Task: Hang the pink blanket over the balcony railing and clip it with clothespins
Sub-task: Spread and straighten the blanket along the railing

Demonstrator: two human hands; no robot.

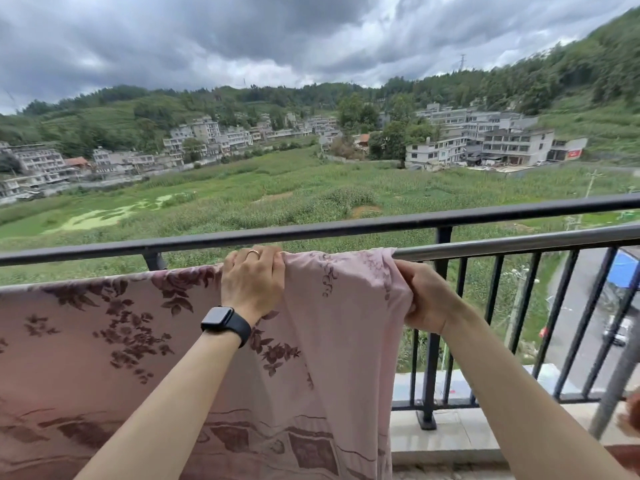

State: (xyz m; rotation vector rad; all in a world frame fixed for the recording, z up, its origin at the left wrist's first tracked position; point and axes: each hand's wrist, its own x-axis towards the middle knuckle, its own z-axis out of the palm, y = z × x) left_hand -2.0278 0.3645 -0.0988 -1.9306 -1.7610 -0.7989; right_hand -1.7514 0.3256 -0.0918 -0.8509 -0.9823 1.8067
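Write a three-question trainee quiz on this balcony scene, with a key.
1. True or false: the pink blanket is draped over the silver rail.
2. Which hand wears the black watch?
3. Multiple choice: the right hand grips the blanket at A) its bunched right edge, B) its bottom hem, C) nothing.

Key: 1 true; 2 the left hand; 3 A.

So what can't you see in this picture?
- Head view: the pink blanket runs off the left and bottom edges.
- No clothespins visible anywhere.
- The rail under the blanket is covered by the fabric.
- The right hand has its fingertips tucked into the blanket's edge; the left hand covers the fold.
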